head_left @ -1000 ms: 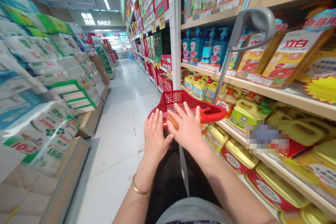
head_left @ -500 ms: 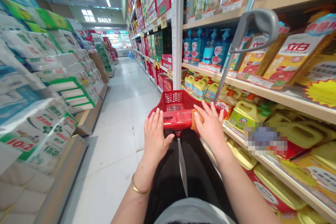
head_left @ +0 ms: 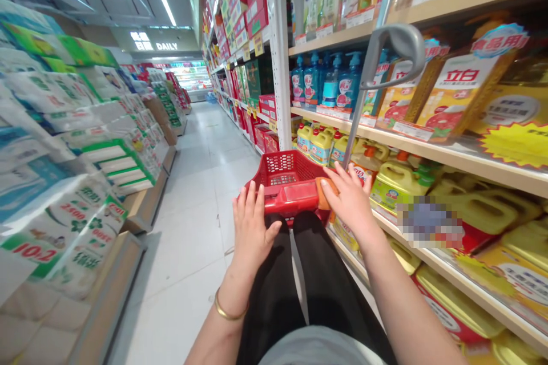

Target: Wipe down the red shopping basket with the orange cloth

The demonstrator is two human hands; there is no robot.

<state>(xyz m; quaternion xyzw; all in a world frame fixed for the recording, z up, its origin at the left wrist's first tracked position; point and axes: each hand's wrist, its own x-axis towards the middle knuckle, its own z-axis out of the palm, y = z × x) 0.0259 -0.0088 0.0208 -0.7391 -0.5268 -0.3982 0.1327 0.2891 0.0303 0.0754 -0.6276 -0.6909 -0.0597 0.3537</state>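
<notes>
A red plastic shopping basket (head_left: 286, 197) with perforated walls is in front of my knees. A long metal pull handle with a grey grip (head_left: 396, 57) rises on its right side. My left hand (head_left: 252, 219) lies on the left part of the basket's near rim, fingers stretched flat and thumb apart, holding nothing. At the right part of that rim, my right hand (head_left: 349, 194) has an orange cloth (head_left: 324, 193) under its thumb and palm, pressed against the red plastic. The cloth is partly hidden by the hand.
To the right, shelves hold blue pump bottles (head_left: 329, 81) and yellow jugs (head_left: 396, 182) of detergent. Stacked tissue packs (head_left: 64, 228) line the left side. A pale tiled aisle (head_left: 197, 182) runs ahead towards lit coolers. A white shelf post (head_left: 280, 57) stands ahead.
The view has shifted slightly, so the right shelves appear a little further left. The orange cloth and my right hand have moved slightly on the rim; my left hand stays in place.
</notes>
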